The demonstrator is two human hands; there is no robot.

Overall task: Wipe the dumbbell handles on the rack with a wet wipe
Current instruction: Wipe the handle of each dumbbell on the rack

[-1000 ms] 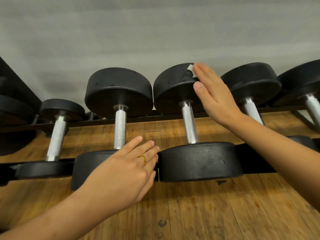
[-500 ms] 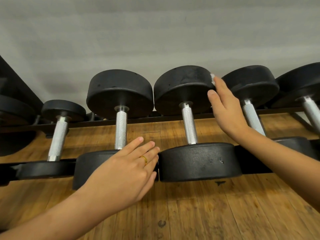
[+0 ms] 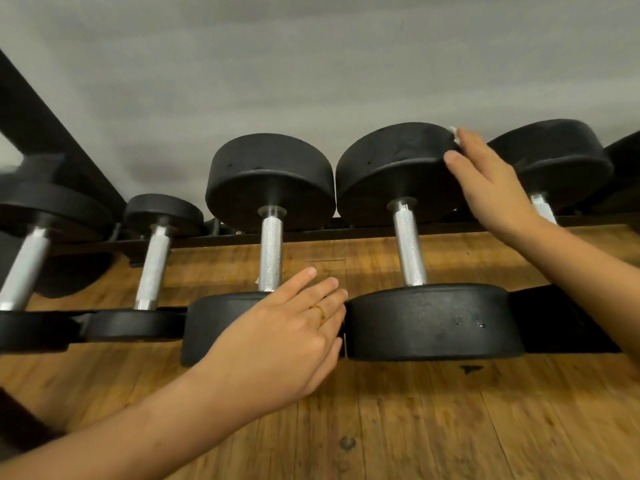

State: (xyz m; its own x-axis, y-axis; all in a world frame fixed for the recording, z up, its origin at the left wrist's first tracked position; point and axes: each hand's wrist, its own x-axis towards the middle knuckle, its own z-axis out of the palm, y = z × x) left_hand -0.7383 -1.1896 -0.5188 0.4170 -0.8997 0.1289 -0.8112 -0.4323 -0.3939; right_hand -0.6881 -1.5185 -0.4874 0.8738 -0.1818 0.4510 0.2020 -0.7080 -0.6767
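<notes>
Right hand [image 3: 491, 183]: grip apart, fingers [image 3: 472, 150] straight, pressing the wet wipe [image 3: 454, 133] on the far head [image 3: 391, 161] of one dumbbell; only a white corner shows. That dumbbell's knurled handle [image 3: 410, 247] lies thumb-side of this grip and back toward the wrist, long axis running near-to-far between its heads, so the wipe probably must drop there and stroke lengthwise. Left hand [image 3: 277, 337], grip also apart, no wipe, rests flat on the neighbouring dumbbell's near head [image 3: 214, 323].

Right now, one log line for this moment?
left hand: flat on near dumbbell head | right hand: wet wipe against far head | handle: untouched
</notes>
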